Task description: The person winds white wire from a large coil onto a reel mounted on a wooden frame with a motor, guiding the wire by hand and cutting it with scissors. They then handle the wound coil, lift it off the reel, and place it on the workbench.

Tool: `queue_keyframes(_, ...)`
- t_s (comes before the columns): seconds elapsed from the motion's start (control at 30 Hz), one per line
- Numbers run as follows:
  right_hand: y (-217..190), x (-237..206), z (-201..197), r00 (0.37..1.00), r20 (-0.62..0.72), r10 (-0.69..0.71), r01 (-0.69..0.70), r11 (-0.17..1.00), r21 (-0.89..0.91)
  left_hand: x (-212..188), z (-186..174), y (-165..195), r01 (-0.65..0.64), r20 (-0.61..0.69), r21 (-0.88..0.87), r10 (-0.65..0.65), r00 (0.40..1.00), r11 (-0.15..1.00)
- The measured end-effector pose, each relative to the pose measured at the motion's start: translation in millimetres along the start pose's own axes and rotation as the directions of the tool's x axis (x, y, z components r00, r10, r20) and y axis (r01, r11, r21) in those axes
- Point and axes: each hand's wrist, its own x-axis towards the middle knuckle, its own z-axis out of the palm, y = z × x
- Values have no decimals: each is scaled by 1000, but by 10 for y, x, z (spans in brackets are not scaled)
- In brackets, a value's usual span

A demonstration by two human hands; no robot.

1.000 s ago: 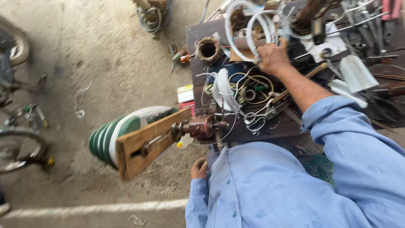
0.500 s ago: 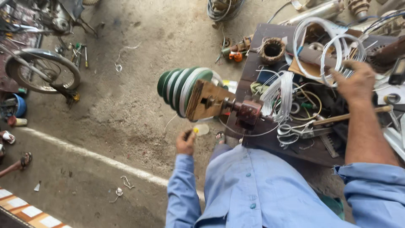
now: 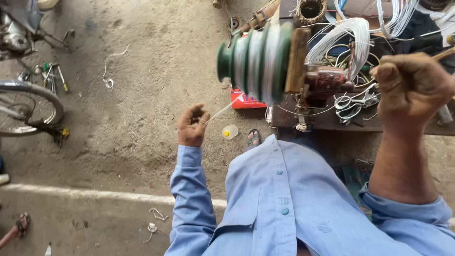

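Bicycle wheel (image 3: pixel 33 102) lies at nine o'clock on the dirt floor (image 3: pixel 142 71). Left hand (image 3: pixel 192 125) pinches a thin white wire (image 3: pixel 222 110), its grip closed on it, the wire running toward two o'clock onto the green winding spool (image 3: pixel 253 61) at the worktop (image 3: pixel 327 121) edge. Right hand (image 3: pixel 412 87), at three o'clock, is fisted around a handle that is mostly hidden.

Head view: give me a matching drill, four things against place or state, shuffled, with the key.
Things:
1. left hand
2. right hand
3. green spool former
4. bicycle wheel

Place or state:
A. far left, on the ground
B. pinching a thin white wire
C. fisted over the cluttered bench
D. ribbed, wound with white wire, against a wooden plate

Pairs: 1-B, 2-C, 3-D, 4-A
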Motion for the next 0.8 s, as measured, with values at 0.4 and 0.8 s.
queue_keyframes(0.4,-286,-988,415,979,-162,122,-148,976,-160,345,-58,-506,123,230,-363,-39,972,924)
queue_keyframes(0.8,1005,-2121,-40,447,-361,819,-872,488,27,-796,421,-1398,703,625,-137,-490,607,698)
